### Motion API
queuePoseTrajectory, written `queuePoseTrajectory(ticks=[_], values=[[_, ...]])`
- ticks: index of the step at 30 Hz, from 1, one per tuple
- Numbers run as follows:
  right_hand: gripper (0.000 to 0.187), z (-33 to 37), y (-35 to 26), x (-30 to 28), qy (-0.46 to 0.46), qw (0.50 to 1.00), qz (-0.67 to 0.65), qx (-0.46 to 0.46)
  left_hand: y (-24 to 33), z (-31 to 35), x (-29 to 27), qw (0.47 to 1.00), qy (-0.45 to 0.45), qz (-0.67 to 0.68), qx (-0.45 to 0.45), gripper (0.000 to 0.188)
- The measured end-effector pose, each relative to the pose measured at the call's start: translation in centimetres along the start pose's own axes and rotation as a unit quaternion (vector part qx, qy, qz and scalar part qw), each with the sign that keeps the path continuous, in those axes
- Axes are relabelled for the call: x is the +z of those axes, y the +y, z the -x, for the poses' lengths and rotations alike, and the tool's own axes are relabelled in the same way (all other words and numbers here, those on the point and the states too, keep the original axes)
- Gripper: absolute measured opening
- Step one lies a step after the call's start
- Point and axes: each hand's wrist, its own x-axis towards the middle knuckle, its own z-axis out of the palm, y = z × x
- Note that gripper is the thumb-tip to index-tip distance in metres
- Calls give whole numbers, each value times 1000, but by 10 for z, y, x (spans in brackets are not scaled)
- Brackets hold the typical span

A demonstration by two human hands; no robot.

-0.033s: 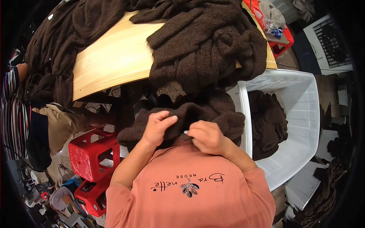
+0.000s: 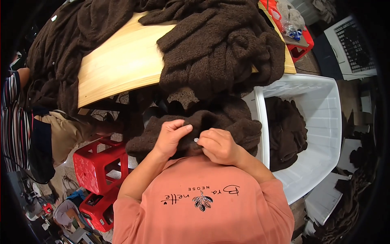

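Observation:
A dark brown fuzzy knit garment [image 2: 219, 116] lies bunched across my lap. My left hand [image 2: 170, 136] is closed on its near side, thumb laid over the curled fingers and pinching the knit. Just to the right, my right hand [image 2: 219, 146] is held in a pinch close against the same fabric. At its fingertips shows a small shiny whitish piece [image 2: 196, 140], like a button, too small to make out surely. Anything finer between the fingers is hidden.
Ahead, a light wooden table [image 2: 118, 57] carries brown knit heaps [image 2: 219, 44]. A white plastic bin [image 2: 313, 142] with brown knitwear [image 2: 284, 134] stands at my right. Red stools [image 2: 93, 166] are at left, near a person in a striped top [image 2: 16, 122].
My right hand has shifted very slightly left, and the shiny piece at its fingertips shows a little more fully. My left hand has barely moved.

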Motion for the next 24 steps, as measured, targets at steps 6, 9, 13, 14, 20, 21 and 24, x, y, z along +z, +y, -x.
queuePoseTrajectory(ticks=[6, 9, 13, 14, 20, 21, 24], values=[[14, -1, 17, 20, 31, 993, 110, -28, -1, -7, -3, 997, -30, -61, 38, 18], [14, -4, 22, 26, 35, 991, 128, -20, 0, -3, -5, 992, 12, -108, 69, 8], [15, -11, 12, 33, 23, 991, 135, -10, 8, 16, 1, 977, 94, -168, 96, 13], [16, -8, 11, 36, 30, 991, 132, -16, -4, 14, -8, 946, 96, -263, 164, 15], [18, 6, 25, 27, -18, 985, -91, 143, -31, -4, -4, 917, 59, -262, 296, 18], [16, 7, 22, 27, -30, 976, -128, 175, -27, 1, -3, 907, 64, -285, 303, 15], [13, 13, 24, 30, -60, 961, -143, 230, -31, 8, -7, 870, 104, -334, 348, 14]])
